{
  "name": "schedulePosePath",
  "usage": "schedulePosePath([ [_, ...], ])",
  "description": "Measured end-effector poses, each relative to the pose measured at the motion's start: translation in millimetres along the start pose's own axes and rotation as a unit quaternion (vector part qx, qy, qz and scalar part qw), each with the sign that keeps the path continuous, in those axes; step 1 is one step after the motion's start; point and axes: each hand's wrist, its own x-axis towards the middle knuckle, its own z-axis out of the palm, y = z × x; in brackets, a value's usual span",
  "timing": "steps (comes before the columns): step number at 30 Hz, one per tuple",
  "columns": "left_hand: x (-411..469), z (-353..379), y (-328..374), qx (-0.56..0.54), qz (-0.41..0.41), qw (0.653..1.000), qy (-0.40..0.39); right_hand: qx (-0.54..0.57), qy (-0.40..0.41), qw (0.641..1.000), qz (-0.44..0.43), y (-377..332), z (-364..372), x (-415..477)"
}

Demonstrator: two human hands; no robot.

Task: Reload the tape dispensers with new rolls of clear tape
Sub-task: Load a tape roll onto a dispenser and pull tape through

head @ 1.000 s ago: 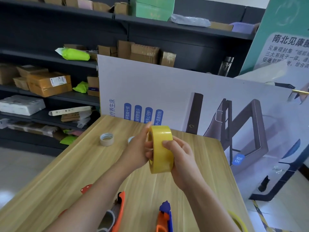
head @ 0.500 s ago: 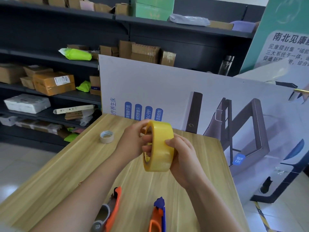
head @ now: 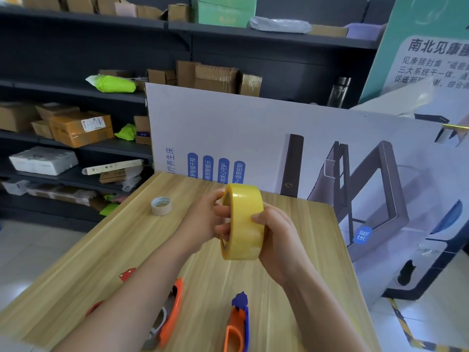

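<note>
Fig. View from the head camera, as I read it from my remote station. Far: dark metal shelving (head: 76, 59) stacked with cardboard boxes. Leaning against the table's far edge: a large white printed display board (head: 253, 128), turned on its side. Foreground: a light wood-grain table (head: 88, 262). Held above the table at centre: a wide yellow-tinted roll of clear tape (head: 245, 222), standing on edge. My left hand (head: 203, 224) grasps its left rim, fingers curled into the core. My right hand (head: 279, 240) cups the right side, thumb pressed on the outer wrap. Near edge: an orange tape dispenser (head: 172, 311) lies partly under the left forearm, and an orange-and-blue tape dispenser (head: 238, 323) lies just right of it. Both appear unloaded. Far left: a small pale, nearly spent tape roll (head: 161, 206). Likely hazards: the smooth wrap may slip from the thumb and drop the roll onto the dispensers, and a lowered forearm could scrape a cutter blade. The tape's free end is not visible, so picking blindly may split it. Legible text: board, "语音控制" and "床框"; teal poster (head: 431, 59), far right, "南北见康" and "三大系统于一体".
</note>
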Motion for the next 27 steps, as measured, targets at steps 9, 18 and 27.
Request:
schedulePosePath([
  [9, 2.0, -15.5, 11.8, 0.079, -0.019, 0.997, -0.014, -0.043, -0.007, 0.999, -0.019, -0.8, 14.8, 12.2],
  [18, -8.9, -43.3, 31.3, 0.008, 0.198, 0.980, 0.008, -0.152, 0.039, 0.986, -0.047, 2.0, 35.9, 20.2],
  [27, -12.9, -60.9, 29.6, 0.214, 0.333, 0.918, -0.019, -0.190, 0.016, 0.982, -0.010, 0.2, 40.2, 27.5],
])
